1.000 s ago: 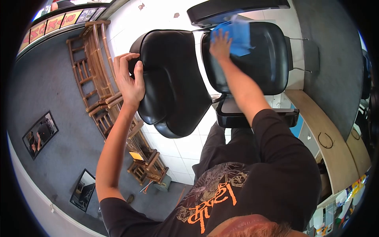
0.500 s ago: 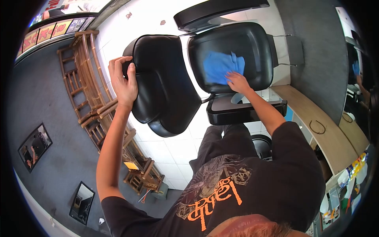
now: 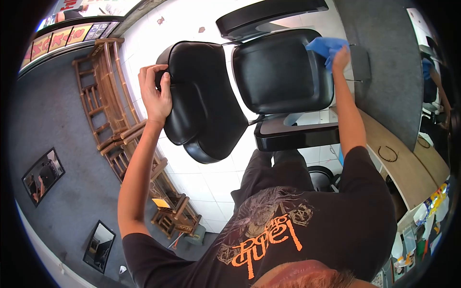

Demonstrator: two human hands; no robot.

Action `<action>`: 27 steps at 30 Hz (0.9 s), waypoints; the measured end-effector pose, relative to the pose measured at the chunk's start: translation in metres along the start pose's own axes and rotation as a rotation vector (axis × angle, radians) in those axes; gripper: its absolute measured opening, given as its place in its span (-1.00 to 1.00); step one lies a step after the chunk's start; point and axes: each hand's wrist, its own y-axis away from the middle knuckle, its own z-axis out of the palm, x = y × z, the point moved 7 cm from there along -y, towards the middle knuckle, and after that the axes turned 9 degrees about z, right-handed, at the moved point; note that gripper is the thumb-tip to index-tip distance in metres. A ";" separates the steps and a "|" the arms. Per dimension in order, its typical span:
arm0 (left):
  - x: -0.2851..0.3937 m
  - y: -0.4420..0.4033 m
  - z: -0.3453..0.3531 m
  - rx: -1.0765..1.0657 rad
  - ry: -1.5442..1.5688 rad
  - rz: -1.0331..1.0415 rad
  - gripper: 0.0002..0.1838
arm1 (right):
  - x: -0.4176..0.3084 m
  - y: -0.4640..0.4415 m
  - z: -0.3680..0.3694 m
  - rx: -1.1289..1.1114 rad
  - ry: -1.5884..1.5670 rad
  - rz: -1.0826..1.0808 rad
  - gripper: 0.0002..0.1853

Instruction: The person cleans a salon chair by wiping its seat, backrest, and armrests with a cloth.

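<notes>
A black padded barber chair fills the upper middle of the head view, with its backrest on the left and its seat on the right. My left hand grips the outer top edge of the backrest, fingers curled over it. At the seat's front right edge, my right hand holds a blue cloth, bunched in the fingers and draped over the seat corner. One armrest lies between the seat and my body; the other armrest is on the far side.
A bamboo bench stands along the left. On the right is a wooden counter with a dark beaded loop on it, below a grey wall with a mirror. White floor tiles surround the chair.
My right hand has moved the blue cloth from the middle of the seat to its front right edge. My left hand stays on the backrest.
</notes>
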 end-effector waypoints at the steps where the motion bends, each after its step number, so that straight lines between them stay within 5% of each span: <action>1: 0.001 -0.001 0.000 0.000 -0.012 0.000 -0.79 | -0.020 0.017 0.022 -0.132 0.093 -0.007 -0.32; 4: 0.003 -0.001 0.001 -0.004 -0.023 -0.005 -0.78 | -0.023 0.062 0.123 -0.341 0.235 -0.279 -0.33; 6: 0.001 0.000 0.001 -0.002 -0.002 -0.023 -0.78 | -0.003 0.115 0.184 -0.557 0.600 -0.347 -0.34; 9: -0.004 0.001 0.002 0.001 0.020 -0.021 -0.78 | 0.007 0.245 0.227 -0.525 0.727 -0.759 -0.38; 14: -0.004 0.002 0.001 -0.008 0.014 -0.019 -0.78 | 0.013 0.404 0.213 -1.092 0.863 -1.147 -0.51; 16: -0.005 0.001 0.002 -0.006 0.020 -0.015 -0.78 | 0.016 0.412 0.186 -1.152 0.894 -1.162 -0.53; 23: -0.007 0.002 0.002 0.006 0.051 -0.010 -0.79 | -0.015 0.294 0.142 -0.862 0.976 -1.262 -0.57; 27: -0.005 0.001 0.002 0.024 0.072 -0.002 -0.80 | -0.036 0.176 0.128 -0.479 1.013 -1.040 -0.65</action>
